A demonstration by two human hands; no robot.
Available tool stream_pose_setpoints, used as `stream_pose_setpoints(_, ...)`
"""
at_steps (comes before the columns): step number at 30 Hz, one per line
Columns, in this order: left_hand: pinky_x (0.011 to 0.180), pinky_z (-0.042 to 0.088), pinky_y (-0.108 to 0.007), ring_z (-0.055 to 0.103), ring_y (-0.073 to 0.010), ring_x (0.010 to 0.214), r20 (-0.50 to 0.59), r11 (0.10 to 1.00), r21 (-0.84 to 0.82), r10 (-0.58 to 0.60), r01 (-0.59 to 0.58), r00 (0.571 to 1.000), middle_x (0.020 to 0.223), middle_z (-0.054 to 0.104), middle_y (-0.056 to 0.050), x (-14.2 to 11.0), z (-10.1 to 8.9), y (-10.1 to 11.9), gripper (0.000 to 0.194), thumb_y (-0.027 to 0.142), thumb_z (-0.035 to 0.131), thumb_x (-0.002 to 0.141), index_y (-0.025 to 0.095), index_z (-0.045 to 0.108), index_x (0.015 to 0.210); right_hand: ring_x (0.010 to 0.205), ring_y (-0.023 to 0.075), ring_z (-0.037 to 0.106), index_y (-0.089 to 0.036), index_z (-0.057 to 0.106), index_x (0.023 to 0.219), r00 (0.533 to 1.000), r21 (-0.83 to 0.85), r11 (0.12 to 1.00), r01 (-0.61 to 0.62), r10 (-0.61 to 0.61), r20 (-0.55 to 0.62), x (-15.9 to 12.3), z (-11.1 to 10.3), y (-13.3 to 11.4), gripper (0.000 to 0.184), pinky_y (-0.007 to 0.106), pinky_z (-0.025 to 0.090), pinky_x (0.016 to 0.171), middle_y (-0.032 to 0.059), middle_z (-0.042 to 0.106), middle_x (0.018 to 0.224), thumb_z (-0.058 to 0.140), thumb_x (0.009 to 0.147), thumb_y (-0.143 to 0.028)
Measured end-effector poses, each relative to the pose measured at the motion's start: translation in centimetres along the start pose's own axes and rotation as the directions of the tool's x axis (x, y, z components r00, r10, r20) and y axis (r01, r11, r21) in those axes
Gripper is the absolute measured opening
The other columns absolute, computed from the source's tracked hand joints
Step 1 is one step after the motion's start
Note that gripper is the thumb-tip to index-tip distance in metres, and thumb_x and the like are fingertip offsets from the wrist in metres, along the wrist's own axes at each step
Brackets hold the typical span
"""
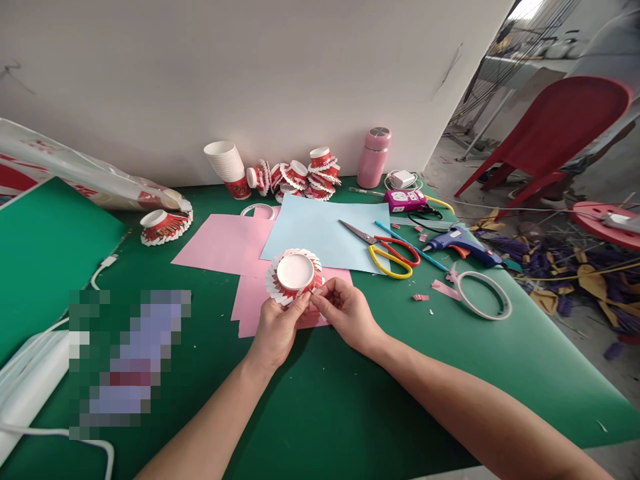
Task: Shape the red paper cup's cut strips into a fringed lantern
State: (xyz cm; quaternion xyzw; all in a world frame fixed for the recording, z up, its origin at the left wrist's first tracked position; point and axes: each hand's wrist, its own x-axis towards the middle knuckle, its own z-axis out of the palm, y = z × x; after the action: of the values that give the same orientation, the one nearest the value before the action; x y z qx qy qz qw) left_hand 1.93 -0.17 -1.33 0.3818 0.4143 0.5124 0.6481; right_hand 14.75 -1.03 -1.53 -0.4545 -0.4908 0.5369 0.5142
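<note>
A red and white paper cup (pixel 294 275) cut into fringed strips sits upside down, its white base facing me, over pink paper (pixel 227 243). My left hand (pixel 276 328) is closed on its near left side. My right hand (pixel 345 310) pinches a strip on its near right side. A light blue paper sheet (pixel 320 230) lies just behind the cup. Scissors (pixel 387 250) with red and yellow handles rest on the blue sheet's right edge.
Several cut cups (pixel 300 177) and a cup stack (pixel 227 167) stand by the wall, another cut cup (pixel 165 227) at left. A pink bottle (pixel 374 157), blue glue gun (pixel 460 243) and tape ring (pixel 484 295) lie right. Red chair (pixel 555 133) beyond the green table (pixel 325 393).
</note>
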Motion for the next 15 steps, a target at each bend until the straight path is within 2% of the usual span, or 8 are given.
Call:
stream_pose_setpoints(4,0.082,0.049,-0.035,0.063,-0.0224,0.089,-0.001,1.000,-0.004,-0.003,0.003,1.000,0.090,0.071,-0.007,0.07,-0.03,0.03,0.026,0.028,0.074,0.067,0.014,0.071,0.088,0.054,0.0085,0.052,-0.019,0.047,0.072,0.996,0.129,0.988,-0.085,0.082,0.032,0.18,-0.10,0.14,0.037,0.021,0.038,0.046,-0.0024,0.057,0.064,0.070,0.068,-0.047)
stream_pose_setpoints(8,0.078,0.050,-0.034,0.063,-0.0213,0.086,0.039,1.000,-0.014,-0.011,0.011,0.999,0.088,0.071,-0.007,0.12,0.03,0.26,0.025,0.028,0.073,0.068,0.015,0.071,0.089,0.055,0.0080,0.053,-0.018,0.051,0.075,0.989,0.190,0.971,-0.148,0.139,0.057,0.48,-0.37,-0.14,0.039,0.020,0.038,0.047,-0.0032,0.058,0.065,0.075,0.063,-0.047)
stream_pose_setpoints(11,0.075,0.050,-0.035,0.062,-0.0209,0.082,0.072,1.000,0.000,-0.017,0.017,0.997,0.087,0.070,-0.007,0.15,-0.02,0.56,0.026,0.028,0.072,0.069,0.015,0.070,0.091,0.057,0.0090,0.055,-0.017,0.055,0.072,0.982,0.211,0.964,-0.161,0.135,0.135,0.66,-0.55,-0.29,0.036,0.023,0.043,0.054,-0.0029,0.059,0.064,0.074,0.065,-0.047)
stream_pose_setpoints(15,0.070,0.048,-0.032,0.059,-0.0166,0.071,0.088,0.999,0.037,-0.037,0.034,0.995,0.073,0.067,-0.004,0.22,-0.19,0.96,0.020,0.029,0.074,0.067,0.014,0.071,0.081,0.064,0.0118,0.059,-0.016,0.061,0.071,0.977,0.250,0.958,-0.138,0.090,0.192,0.67,-0.60,-0.11,0.033,0.027,0.046,0.065,-0.0003,0.063,0.067,0.072,0.067,-0.047)
